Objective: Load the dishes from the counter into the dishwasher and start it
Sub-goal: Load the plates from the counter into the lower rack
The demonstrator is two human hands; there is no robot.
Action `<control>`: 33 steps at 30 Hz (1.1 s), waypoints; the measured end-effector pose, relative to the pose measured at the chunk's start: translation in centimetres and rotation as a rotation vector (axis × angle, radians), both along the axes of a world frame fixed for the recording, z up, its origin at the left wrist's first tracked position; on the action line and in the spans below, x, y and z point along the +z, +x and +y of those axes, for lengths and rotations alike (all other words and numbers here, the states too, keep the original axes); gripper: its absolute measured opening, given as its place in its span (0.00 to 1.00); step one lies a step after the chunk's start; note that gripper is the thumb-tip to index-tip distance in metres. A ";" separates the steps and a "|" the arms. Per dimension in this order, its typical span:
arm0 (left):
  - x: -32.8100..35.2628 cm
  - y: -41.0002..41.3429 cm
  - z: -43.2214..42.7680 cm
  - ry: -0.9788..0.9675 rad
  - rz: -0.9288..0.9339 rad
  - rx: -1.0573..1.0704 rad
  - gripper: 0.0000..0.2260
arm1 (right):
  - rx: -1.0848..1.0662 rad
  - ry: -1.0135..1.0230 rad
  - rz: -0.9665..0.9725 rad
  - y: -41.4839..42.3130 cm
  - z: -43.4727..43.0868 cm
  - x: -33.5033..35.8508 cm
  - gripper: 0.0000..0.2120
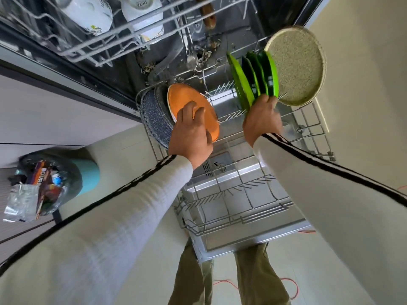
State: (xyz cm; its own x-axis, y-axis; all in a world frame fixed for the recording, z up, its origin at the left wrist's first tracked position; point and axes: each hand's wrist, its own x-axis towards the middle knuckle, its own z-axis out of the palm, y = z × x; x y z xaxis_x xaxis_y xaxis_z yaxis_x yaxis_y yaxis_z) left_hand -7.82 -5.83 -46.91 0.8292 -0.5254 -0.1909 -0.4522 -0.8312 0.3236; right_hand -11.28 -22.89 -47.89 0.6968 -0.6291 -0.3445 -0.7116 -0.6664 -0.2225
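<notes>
Directly below us, the dishwasher's lower rack (312, 119) is pulled out over the open door, and both our arms reach down into its far end. Our left grip (190, 133) is on the orange plate (182, 97), which stands on edge at the rack's left side and leans back toward a dark speckled pan (154, 113). The plate lies just beyond the knuckles and a little to their left, its rim running from far-left to near-right. The fingers curl onto the orange face at its near rim, so this grip is closed around the plate. Our right grip (262, 122) meets the green plates (253, 78), several standing on edge side by side in the tines on the rack's right. A larger beige speckled plate (297, 64) stands just behind them. The right fingertips hook over the green plates' near rims and appear clamped on them; the palm side is hidden. Between the two grips runs a row of upright tines holding nothing, nearer our left grip. We judge that the orange plate should go upright into one of those slots, parallel to the green ones. White mugs (88, 16) sit in the upper rack (72, 51) beyond.
</notes>
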 end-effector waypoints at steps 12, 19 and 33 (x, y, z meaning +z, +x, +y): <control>-1.4 -1.2 2.1 -0.052 -0.003 -0.118 0.23 | -0.126 -0.015 0.045 0.7 1.2 -3.5 0.13; -1.1 -2.5 1.7 -0.048 0.031 -0.140 0.23 | 0.014 -0.021 0.113 -0.9 0.7 -2.4 0.13; 7.0 -5.8 2.4 0.178 0.064 -0.162 0.25 | 0.490 0.116 0.076 -8.5 2.8 5.9 0.27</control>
State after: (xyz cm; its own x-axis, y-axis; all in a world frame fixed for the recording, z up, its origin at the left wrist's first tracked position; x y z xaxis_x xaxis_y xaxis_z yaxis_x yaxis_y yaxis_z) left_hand -13.60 -3.42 -39.89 0.7201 -0.6038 -0.3419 -0.5674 -0.7960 0.2106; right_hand -19.79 -20.14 -42.04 0.8707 -0.1890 -0.4540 -0.3387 -0.8998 -0.2750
